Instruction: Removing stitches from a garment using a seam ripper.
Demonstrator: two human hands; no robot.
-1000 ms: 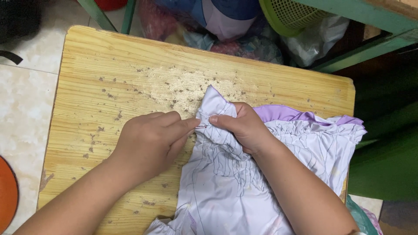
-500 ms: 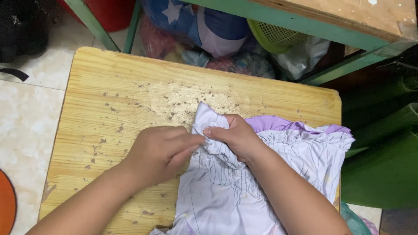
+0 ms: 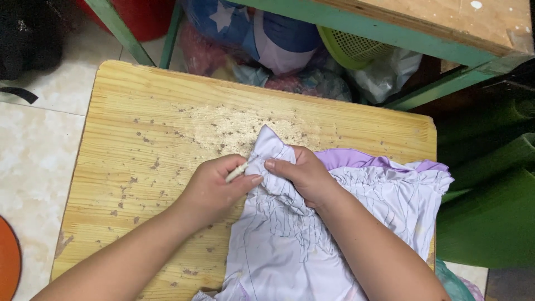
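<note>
Head cam: I see L hand (image 3: 214, 187) closed, pinching a thin pale tool (image 3: 237, 171) at the cloth (image 3: 290, 234); R hand (image 3: 304, 175) clamped on the bunched fabric, mid-table (image 3: 139, 111). Risk, imo: tool tip slips, snags fabric or jabs R fingers.

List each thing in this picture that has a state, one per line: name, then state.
Left hand: closed, pinching a small pale tool.
Right hand: gripping bunched fabric.
Lilac garment: crumpled, spread on the table, one corner raised.
Wooden table: top worn and pitted.
Green basket: tilted under the bench.
</note>
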